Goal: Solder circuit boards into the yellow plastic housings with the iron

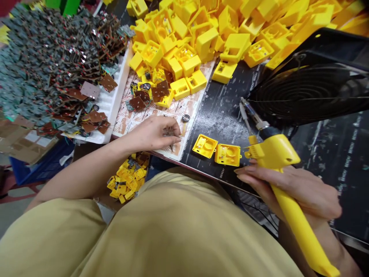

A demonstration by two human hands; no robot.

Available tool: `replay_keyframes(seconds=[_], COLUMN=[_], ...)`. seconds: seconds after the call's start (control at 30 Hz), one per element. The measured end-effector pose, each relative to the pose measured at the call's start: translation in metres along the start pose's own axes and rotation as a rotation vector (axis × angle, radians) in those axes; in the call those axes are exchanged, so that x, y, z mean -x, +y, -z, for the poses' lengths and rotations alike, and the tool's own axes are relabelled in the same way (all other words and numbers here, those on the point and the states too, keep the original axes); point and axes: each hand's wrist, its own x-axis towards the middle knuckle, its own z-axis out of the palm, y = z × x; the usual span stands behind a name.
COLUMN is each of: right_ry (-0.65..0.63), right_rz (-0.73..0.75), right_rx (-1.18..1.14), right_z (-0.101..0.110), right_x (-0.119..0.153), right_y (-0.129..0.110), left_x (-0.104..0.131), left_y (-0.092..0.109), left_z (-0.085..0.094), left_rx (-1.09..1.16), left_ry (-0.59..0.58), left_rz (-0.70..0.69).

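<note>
My left hand [161, 132] is closed in a pinch over the patterned sheet at the table's front edge. Thin wires run from its fingertips to a small round black speaker-like part [186, 118]; whatever else lies in the palm is hidden. In my right hand [300, 188] is a yellow soldering gun [278, 152], its metal tip and feed tube pointing up and left over the black mat. Between the hands, two open yellow plastic housings [205, 146] lie side by side on the mat, apart from both hands.
Yellow housings [207, 42] are heaped at the back. A large pile of circuit boards [57, 65] fills a white foam tray [117, 104] at left. A black fan [314, 84] stands at right, close to the soldering tip. Below the table edge sits a box of yellow parts [129, 177].
</note>
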Motion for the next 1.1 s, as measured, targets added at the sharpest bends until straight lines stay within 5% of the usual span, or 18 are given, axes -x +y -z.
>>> replay_keyframes(seconds=[0.13,0.27,0.5,0.67,0.87,1.1], right_ry=[0.002,0.000,-0.024,0.003,-0.017,-0.051], right_rz=[0.080,0.084,0.001,0.072,0.071,0.026], right_rx=[0.046,0.033,0.053,0.084,0.043,0.004], right_z=[-0.010,-0.016,-0.006,-0.002,-0.001,0.003], right_x=[-0.013,-0.019,-0.027,-0.021,-0.013,-0.012], right_y=[-0.001,-0.009,-0.028,-0.018,-0.013,-0.017], left_x=[0.006,0.009,-0.004,-0.004,-0.002,0.003], left_y=[0.002,0.004,0.005,0.007,0.005,-0.004], left_z=[-0.012,-0.018,-0.020,-0.021,-0.023,-0.030], left_rx=[-0.066,-0.199,-0.314,-0.488,-0.451,-0.325], left_ry=[0.172,0.210,0.109,-0.030,-0.063,0.154], left_rz=[-0.070,-0.123,-0.073,-0.143,-0.052,-0.191])
